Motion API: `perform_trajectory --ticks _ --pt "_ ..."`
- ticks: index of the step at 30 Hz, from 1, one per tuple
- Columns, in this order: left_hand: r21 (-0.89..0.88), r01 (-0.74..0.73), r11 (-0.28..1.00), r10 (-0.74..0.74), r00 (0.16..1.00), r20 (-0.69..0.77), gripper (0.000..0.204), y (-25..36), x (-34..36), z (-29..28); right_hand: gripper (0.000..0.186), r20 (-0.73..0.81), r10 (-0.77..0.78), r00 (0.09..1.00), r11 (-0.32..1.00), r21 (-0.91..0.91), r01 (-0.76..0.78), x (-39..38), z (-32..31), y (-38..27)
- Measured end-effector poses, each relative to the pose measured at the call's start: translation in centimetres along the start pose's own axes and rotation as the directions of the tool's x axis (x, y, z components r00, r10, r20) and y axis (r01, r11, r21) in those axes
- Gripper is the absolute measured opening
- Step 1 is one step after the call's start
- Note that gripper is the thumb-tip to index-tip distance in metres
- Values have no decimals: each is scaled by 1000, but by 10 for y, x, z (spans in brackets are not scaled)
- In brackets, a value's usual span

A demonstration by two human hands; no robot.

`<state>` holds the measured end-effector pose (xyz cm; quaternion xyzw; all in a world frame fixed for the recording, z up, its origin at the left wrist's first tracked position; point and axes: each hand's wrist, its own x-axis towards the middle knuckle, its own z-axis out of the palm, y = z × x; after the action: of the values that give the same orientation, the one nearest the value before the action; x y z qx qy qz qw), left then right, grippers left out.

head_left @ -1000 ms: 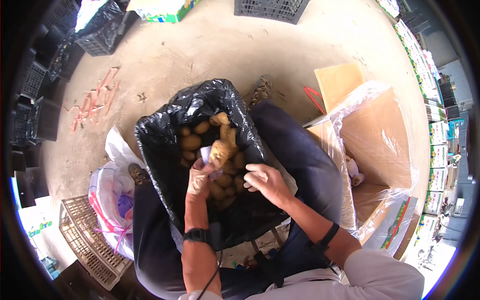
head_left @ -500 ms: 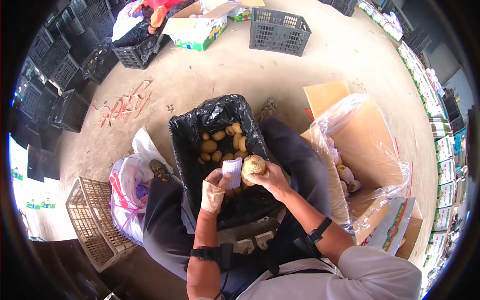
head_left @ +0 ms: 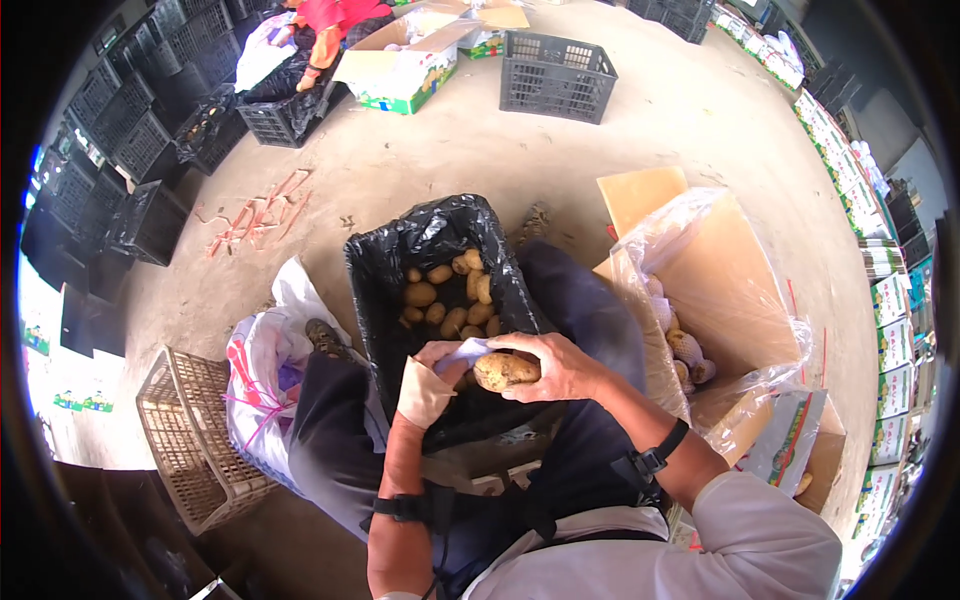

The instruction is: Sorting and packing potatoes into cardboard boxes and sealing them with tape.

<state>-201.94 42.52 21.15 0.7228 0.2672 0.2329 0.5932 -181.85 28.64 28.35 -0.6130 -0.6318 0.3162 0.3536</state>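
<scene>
A large brown potato (head_left: 505,372) is gripped in my right hand (head_left: 562,366), its left end free and pointing at the foam sleeve. My left hand (head_left: 428,384), with a pale covering over its back, holds a pale lilac foam net sleeve (head_left: 464,353) right beside the potato. Whether the potato's tip is inside the sleeve's mouth I cannot tell. Both hands are above the near end of a crate lined with a black plastic bag (head_left: 440,222). Several loose potatoes (head_left: 420,294) lie in it.
At my right stands an open carton (head_left: 735,290) lined with clear plastic, with sleeved potatoes (head_left: 686,347) inside. On my left are a white sack (head_left: 262,375) and a tan crate (head_left: 195,440). Red straps (head_left: 262,218), a black crate (head_left: 557,77) and another person (head_left: 325,45) are farther off.
My right hand has turned the potato from upright to lying sideways and brought it lower. The foam sleeve, upright before, is now tilted and squeezed in my left hand.
</scene>
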Motion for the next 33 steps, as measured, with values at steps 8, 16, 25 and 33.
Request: perform_trajectory --ticks 8,16,25,33 --pt "94 -182 979 166 973 159 27 37 -15 16 63 328 48 943 946 289 -149 -18 20 20" --pt "-673 523 523 -364 851 379 73 30 -41 18 61 484 153 862 192 841 -506 -39 43 8" --pt "-934 304 190 -248 935 254 30 20 -35 68 63 341 193 920 -233 927 -295 -61 62 18" --pt "-909 142 391 -420 907 -39 8 38 -18 76 53 169 315 934 68 978 -199 -66 37 18"
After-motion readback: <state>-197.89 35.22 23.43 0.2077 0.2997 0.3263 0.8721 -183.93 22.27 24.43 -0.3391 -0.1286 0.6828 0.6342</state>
